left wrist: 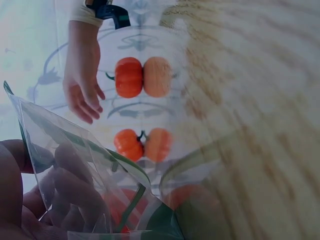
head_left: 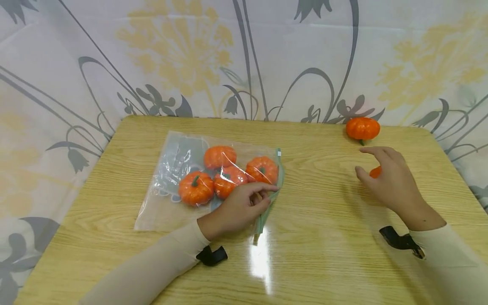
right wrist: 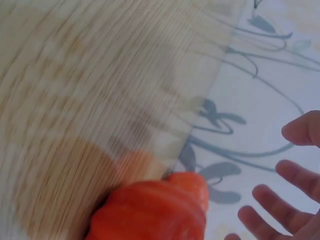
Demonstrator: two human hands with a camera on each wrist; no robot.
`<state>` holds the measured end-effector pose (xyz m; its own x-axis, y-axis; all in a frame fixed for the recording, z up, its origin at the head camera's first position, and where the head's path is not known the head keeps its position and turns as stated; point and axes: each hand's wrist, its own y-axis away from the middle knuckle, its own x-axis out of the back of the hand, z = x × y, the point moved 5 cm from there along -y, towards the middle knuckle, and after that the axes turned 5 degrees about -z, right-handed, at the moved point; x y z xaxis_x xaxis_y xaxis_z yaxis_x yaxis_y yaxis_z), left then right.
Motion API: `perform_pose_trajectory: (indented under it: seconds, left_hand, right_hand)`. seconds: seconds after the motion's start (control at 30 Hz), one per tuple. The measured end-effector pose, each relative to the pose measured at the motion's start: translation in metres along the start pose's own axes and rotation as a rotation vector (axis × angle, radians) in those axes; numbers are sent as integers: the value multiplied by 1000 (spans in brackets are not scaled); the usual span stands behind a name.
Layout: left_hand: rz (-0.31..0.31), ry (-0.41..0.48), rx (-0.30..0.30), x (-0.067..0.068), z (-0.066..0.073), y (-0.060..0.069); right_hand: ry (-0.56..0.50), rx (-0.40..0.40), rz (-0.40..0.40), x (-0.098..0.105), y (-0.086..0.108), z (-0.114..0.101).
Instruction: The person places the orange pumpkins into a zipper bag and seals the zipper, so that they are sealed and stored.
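Note:
A clear zip bag (head_left: 164, 207) with a green-edged mouth lies on the table, holding several small orange pumpkins (head_left: 196, 188). My left hand (head_left: 240, 207) pinches the bag at its mouth, and the left wrist view shows the clear film (left wrist: 65, 135) between thumb and fingers. Over a loose pumpkin (head_left: 375, 172) on the right side hovers my right hand (head_left: 392, 182), fingers spread and mostly hiding it from above. In the right wrist view that pumpkin (right wrist: 150, 212) sits apart from the fingers (right wrist: 282, 207). Another loose pumpkin (head_left: 363, 128) lies at the back right, green stem toward me.
The wooden table (head_left: 305, 254) is glossy and reflects light. A floral-patterned cloth (head_left: 267, 59) hangs behind its back edge and along the sides. Black straps with small mounts (head_left: 400, 241) are on both wrists.

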<state>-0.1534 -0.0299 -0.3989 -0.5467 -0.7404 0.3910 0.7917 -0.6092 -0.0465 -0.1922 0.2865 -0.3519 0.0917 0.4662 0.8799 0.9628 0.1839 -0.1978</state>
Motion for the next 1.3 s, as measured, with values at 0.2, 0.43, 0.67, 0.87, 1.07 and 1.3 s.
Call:
perform_pose_trajectory:
  seconds: [0.2, 0.43, 0.67, 0.87, 1.07, 1.3]
  left_hand:
    - [4, -2, 16, 0, 0, 0]
    - [1, -2, 27, 0, -1, 1]
    - [-3, -9, 33, 1, -1, 2]
    - [-3, -5, 38, 1, 0, 1]
    - [-4, -2, 39, 0, -2, 0]
    - [0, -7, 29, -1, 0, 0]
  right_hand:
    - [20, -39, 33, 10, 5, 20]
    - [36, -84, -66, 11, 12, 40]
    - [29, -170, -196, 5, 16, 54]
    - [12, -184, -226, 3, 19, 61]
    - [-33, -163, -235, 4, 21, 65]
    - [-57, -151, -237, 5, 24, 71]
